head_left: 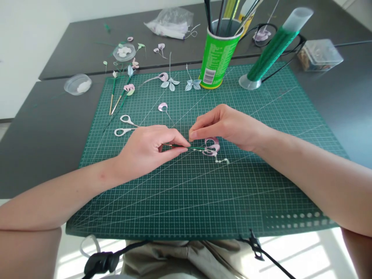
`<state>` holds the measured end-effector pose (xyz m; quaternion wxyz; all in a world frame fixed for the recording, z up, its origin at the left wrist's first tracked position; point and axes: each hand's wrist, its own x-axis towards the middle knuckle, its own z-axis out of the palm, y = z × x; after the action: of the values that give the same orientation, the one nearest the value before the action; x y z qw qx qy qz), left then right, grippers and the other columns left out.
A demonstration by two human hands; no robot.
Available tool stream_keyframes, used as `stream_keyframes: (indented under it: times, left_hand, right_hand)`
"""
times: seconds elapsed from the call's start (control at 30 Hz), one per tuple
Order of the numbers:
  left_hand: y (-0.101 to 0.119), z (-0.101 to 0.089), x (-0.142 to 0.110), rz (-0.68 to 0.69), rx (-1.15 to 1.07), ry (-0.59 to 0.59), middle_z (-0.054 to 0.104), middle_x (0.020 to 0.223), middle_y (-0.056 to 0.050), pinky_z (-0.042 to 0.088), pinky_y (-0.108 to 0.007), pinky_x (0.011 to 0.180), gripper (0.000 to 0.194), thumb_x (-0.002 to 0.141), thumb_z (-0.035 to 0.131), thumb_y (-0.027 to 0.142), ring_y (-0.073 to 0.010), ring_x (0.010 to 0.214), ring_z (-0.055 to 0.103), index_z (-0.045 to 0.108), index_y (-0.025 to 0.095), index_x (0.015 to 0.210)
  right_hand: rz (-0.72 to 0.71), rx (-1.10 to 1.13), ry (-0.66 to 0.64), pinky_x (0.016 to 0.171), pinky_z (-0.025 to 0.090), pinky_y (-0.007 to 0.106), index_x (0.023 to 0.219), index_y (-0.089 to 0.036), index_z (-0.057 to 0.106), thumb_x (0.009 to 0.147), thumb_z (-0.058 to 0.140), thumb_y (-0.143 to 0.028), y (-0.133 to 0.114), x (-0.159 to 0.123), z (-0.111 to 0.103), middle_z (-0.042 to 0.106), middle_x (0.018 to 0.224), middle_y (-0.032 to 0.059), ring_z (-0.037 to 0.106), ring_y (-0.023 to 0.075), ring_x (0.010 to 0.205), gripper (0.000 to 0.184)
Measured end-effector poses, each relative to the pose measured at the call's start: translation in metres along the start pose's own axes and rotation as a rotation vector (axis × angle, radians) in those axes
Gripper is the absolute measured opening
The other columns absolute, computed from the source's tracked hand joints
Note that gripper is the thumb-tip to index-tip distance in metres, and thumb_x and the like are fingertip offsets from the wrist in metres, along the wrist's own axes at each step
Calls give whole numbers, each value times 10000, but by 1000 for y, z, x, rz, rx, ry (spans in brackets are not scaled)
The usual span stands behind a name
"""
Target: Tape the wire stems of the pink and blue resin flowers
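Observation:
My left hand (155, 145) pinches a thin green-wrapped flower stem (197, 147) between thumb and fingertips. At the stem's right end are pink looped petals (213, 147) and a string of small white beads (222, 160) that hangs toward the mat. Just above the stem, my right hand (219, 126) is closed in a pinch; whatever lies between its fingertips is too small to make out. White-handled scissors (123, 131) lie left of my left hand, which partly hides them. One loose pink petal on a wire (163, 107) rests on the mat beyond my hands.
Beneath my hands lies a green cutting mat (174, 201). Farther back stand a green can of sticks (217, 58) and a green-wrapped tube (270, 54). Pale blue leaves (170, 83), finished flower stems (129, 89), a small dish (78, 84) and a clear box (320, 55) are around.

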<state>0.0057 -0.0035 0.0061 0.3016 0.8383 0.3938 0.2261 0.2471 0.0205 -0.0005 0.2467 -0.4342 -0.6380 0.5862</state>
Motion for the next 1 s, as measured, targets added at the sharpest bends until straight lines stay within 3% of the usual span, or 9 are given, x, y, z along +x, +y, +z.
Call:
stream_keyframes:
  times: [0.13, 0.3, 0.57, 0.73, 0.87, 1.0]
  left_hand:
    - [2, -1, -1, -32, -12, 10, 849, 898, 7, 515, -285, 675, 59, 922, 795, 342, -177, 748, 737, 849, 334, 945]
    - [4, -2, 0, -49, -80, 28, 836, 836, 9, 551, -300, 714, 75, 895, 802, 339, -168, 698, 701, 873, 340, 917]
    - [-6, 3, 9, -401, -701, -38, 822, 847, -35, 406, -194, 459, 182, 795, 894, 313, -104, 598, 618, 854, 237, 955]
    - [-13, 2, 15, -545, -921, -54, 823, 933, -44, 338, -145, 422, 219, 764, 916, 268, -48, 552, 525, 842, 219, 964]
    - [-14, 1, 18, -600, -1031, -56, 806, 923, -34, 328, -112, 421, 169, 761, 931, 222, -26, 558, 508, 836, 200, 899]
    - [-14, 0, 18, -588, -1064, -91, 793, 902, -35, 315, -97, 411, 134, 783, 932, 237, -17, 554, 493, 824, 171, 828]
  right_hand:
    - [-33, -14, -25, 527, 424, 311, 735, -248, 869, 848, 867, -318, 1, 1, -2, 718, 678, 17, 542, 126, 590, 133]
    - [-22, -4, -69, 507, 409, 294, 733, -246, 856, 880, 845, -334, 1, 1, -5, 708, 677, 13, 525, 115, 570, 172]
    - [-17, 137, -67, 483, 373, 237, 780, -205, 805, 882, 833, -309, 10, 9, -11, 657, 680, -6, 483, 89, 579, 148]
    - [-87, 106, -45, 476, 380, 226, 855, -188, 794, 878, 858, -322, 12, 11, -10, 648, 715, -18, 489, 82, 589, 150]
    - [-121, 62, -33, 500, 426, 232, 922, -170, 805, 880, 848, -293, 10, 9, -3, 692, 748, -5, 521, 86, 602, 137]
    - [-197, 99, -30, 540, 491, 243, 922, -153, 806, 838, 897, -371, 13, 9, 5, 756, 830, 32, 606, 113, 674, 251]
